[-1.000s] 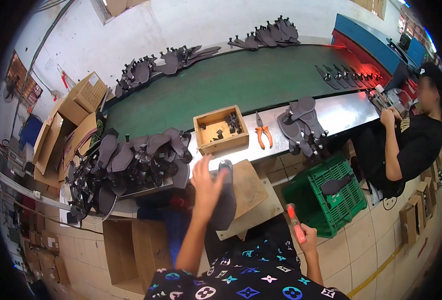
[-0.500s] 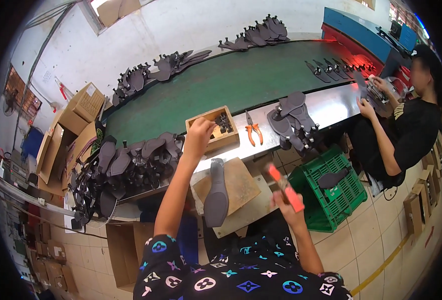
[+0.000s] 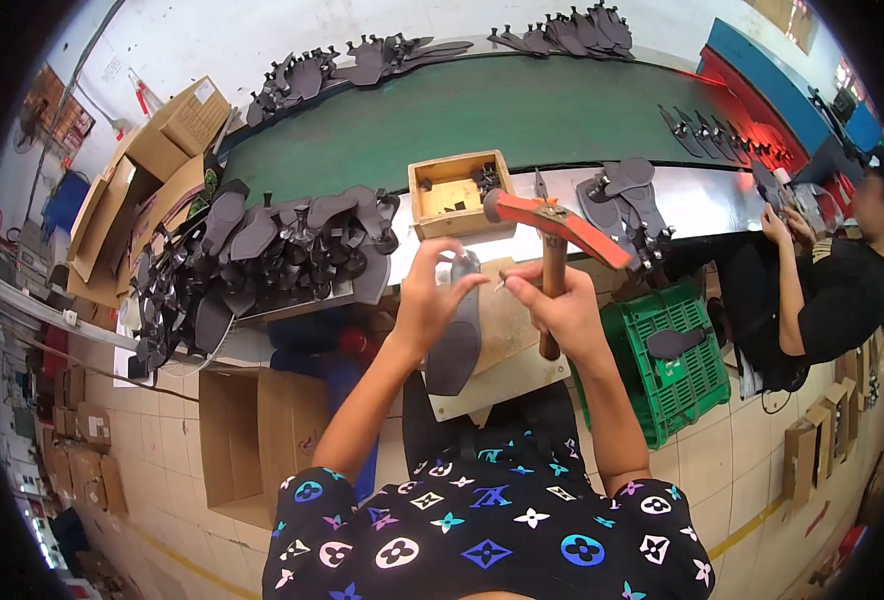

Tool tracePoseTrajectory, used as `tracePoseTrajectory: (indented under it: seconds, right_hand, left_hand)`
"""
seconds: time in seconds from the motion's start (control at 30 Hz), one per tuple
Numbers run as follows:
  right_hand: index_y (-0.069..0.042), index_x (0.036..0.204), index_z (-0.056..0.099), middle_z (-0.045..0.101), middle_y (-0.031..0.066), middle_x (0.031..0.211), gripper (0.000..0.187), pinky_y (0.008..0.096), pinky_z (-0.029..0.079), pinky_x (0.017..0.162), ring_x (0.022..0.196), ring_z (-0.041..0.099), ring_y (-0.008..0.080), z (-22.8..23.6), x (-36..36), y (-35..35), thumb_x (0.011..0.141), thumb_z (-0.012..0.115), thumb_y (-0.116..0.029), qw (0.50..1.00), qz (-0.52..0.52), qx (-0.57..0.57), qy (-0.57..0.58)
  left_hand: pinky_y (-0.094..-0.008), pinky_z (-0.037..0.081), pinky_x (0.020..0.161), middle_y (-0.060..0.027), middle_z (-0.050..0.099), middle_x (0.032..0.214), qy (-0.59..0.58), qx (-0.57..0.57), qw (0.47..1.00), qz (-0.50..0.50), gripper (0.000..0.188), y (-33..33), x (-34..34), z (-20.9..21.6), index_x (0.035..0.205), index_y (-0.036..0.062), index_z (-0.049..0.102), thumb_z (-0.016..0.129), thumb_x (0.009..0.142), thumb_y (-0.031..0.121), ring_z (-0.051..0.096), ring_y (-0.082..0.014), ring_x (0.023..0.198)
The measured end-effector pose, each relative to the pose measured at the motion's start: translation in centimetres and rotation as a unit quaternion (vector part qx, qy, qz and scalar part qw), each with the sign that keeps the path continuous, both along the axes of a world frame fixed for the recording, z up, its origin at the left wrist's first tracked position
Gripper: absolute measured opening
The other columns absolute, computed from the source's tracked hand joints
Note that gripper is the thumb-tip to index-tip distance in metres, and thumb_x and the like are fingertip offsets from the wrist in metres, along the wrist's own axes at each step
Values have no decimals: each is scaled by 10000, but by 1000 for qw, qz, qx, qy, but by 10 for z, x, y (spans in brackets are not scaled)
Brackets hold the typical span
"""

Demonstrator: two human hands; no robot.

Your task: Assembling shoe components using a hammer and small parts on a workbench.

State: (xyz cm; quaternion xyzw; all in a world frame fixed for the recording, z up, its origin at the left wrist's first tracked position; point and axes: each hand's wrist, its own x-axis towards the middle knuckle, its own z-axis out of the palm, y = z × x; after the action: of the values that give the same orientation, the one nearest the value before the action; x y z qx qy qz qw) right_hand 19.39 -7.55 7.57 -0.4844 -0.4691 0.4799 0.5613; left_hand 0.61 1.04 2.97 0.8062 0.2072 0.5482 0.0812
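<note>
My right hand (image 3: 569,312) is closed round the wooden handle (image 3: 553,270) of a hammer, whose orange-red head (image 3: 557,222) stands above the fist. Between its thumb and forefinger is a small light-coloured piece (image 3: 502,281), too small to name. My left hand (image 3: 430,300) is over the narrow end of a dark grey shoe sole (image 3: 454,350), thumb and forefinger apart in a curve. The sole lies on a worn tan board (image 3: 507,335) in front of me. Beyond my hands stands a wooden box (image 3: 459,222) with small black pieces in it.
Heaped dark heeled soles (image 3: 292,250) fill the bench on the left; another stack (image 3: 630,205) lies right of the box. Pliers (image 3: 540,184) are partly hidden behind the hammer. A green crate (image 3: 652,345) stands at right, near a seated co-worker (image 3: 832,300). A green belt (image 3: 522,110) runs behind.
My left hand has come from the wooden box to the sole's narrow end. My right hand has raised the hammer and brought it inward, now upright beside the left. The view has shifted.
</note>
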Motion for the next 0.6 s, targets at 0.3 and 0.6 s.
tracePoseTrajectory:
  seconds: [0.3, 0.6]
  right_hand:
    - [35, 1101, 665, 715, 71, 859, 259, 270, 507, 672, 780, 637, 95, -63, -11, 61, 896, 683, -122, 982, 8, 110, -156]
    - [44, 1038, 653, 664, 178, 942, 263, 334, 508, 781, 864, 663, 294, -51, -16, 60, 780, 605, 20, 949, 92, 115, -278]
  left_hand:
    - [-300, 521, 779, -139, 741, 917, 15, -398, 917, 19, 253, 13, -3, -28, 988, -24, 714, 783, 767, 77, 699, -182, 842]
    - [-308, 530, 798, -144, 731, 958, 17, -375, 927, 15, 320, 3, -20, -40, 1051, -28, 704, 786, 759, 73, 701, -189, 856]
